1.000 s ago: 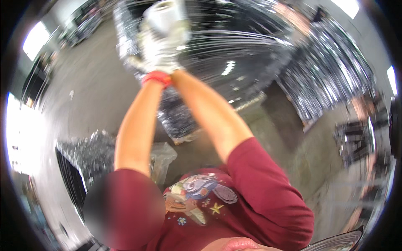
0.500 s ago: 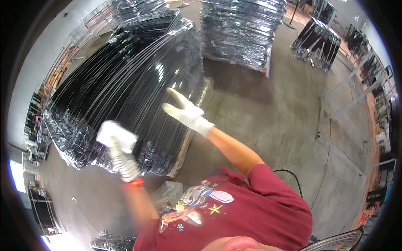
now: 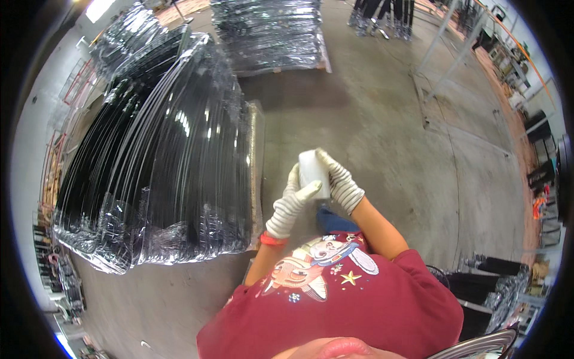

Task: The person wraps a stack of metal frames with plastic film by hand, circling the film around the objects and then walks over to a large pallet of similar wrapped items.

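In front of my chest, both gloved hands hold a small white roll-like bundle (image 3: 313, 170), its exact kind unclear. My left hand (image 3: 294, 198), in a striped white glove with a red band at the wrist, grips its left side with the thumb across the lower front. On the right side, my right hand (image 3: 339, 179) wraps its fingers round the bundle's edge. To the left of my hands stands a big pallet load of long black parts (image 3: 179, 155), bundled in clear plastic film; neither hand touches it.
Another film-wrapped stack (image 3: 272, 36) stands at the far end. A metal frame (image 3: 460, 128) lies on the concrete floor at the right. Black wrapped pieces (image 3: 478, 293) are at the lower right, and more black pieces (image 3: 385, 15) stand at the far right.
My left hand has carried the white bundle away from the black load to the front of my chest. My right hand has left the load and closed on the bundle. The view has turned right.
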The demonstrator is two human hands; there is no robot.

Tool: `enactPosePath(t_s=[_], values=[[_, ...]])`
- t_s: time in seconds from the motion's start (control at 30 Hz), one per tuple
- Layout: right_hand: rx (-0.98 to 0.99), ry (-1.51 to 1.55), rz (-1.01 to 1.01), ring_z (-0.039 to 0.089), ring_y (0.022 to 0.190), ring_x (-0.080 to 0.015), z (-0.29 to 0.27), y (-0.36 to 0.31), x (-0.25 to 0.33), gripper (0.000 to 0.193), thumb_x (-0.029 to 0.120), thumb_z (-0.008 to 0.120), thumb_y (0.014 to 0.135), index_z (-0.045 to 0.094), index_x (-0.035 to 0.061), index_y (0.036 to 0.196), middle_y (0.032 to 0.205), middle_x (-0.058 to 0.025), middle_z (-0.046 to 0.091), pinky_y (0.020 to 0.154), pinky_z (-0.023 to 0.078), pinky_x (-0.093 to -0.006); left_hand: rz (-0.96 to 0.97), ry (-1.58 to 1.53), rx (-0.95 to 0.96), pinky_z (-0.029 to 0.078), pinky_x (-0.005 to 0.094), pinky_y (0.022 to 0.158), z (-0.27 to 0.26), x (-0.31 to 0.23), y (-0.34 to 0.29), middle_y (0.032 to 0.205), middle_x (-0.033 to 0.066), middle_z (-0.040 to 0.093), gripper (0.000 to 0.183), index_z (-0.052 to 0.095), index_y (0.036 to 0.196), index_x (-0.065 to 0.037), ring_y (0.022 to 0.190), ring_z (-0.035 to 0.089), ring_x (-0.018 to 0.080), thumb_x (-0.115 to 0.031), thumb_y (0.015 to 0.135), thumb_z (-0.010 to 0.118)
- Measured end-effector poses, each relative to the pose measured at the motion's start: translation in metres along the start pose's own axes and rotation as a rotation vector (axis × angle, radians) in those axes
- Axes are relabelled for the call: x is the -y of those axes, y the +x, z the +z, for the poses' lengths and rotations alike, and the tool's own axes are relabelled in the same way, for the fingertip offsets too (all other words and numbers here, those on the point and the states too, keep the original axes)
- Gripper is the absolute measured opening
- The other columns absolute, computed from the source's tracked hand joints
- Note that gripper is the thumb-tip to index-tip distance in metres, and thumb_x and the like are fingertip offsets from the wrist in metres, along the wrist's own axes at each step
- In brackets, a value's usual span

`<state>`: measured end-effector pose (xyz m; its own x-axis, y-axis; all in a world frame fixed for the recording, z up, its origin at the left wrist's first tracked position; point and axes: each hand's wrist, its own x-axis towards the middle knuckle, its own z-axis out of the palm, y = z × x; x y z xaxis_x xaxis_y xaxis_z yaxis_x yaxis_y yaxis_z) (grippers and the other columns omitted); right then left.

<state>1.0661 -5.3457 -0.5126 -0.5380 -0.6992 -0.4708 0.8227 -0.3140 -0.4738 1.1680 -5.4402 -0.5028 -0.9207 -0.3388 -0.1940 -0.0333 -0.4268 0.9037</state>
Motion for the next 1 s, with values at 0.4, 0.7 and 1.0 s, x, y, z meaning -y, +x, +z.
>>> enactPosePath(t_s=[0.4,0.7,1.0], values=[[0.053,0.633,-0.333,0.06,0.084,-0.0354,-0.094,-0.057,0.096,0.061,0.053,0.049,0.083,0.049,-0.0012,0.11,0.098,-0.0221,0.058,0.074,0.053,-0.0459,0.168,0.122,0.49,0.038,0.0349,0.096,0.115,0.025,0.044,0.129,0.0086,0.045,0.061,0.037,0.131,-0.006,0.113,0.047,0.0191,-0.008,0.077,0.066],[-0.037,0.74,-0.434,0.061,0.07,-0.0328,-0.203,-0.145,0.19,0.049,0.049,0.053,0.083,0.056,0.0025,0.097,0.083,-0.0169,0.062,0.065,0.053,-0.0449,-0.01,0.178,0.559,0.043,0.0254,0.083,0.253,0.085,0.083,0.104,0.0061,0.06,0.033,0.054,0.114,-0.001,0.094,0.056,0.0124,-0.007,0.082,0.059],[-0.046,0.98,-0.712,0.06,0.076,-0.0422,-0.339,-0.233,0.237,0.06,0.058,0.053,0.078,0.056,0.0025,0.102,0.092,-0.0258,0.06,0.067,0.051,-0.0525,-0.199,0.207,0.686,0.028,0.0177,0.032,0.426,0.17,0.147,0.058,-0.0012,0.051,0.018,0.06,0.098,-0.002,0.034,0.035,0.0032,-0.015,0.09,0.051]])
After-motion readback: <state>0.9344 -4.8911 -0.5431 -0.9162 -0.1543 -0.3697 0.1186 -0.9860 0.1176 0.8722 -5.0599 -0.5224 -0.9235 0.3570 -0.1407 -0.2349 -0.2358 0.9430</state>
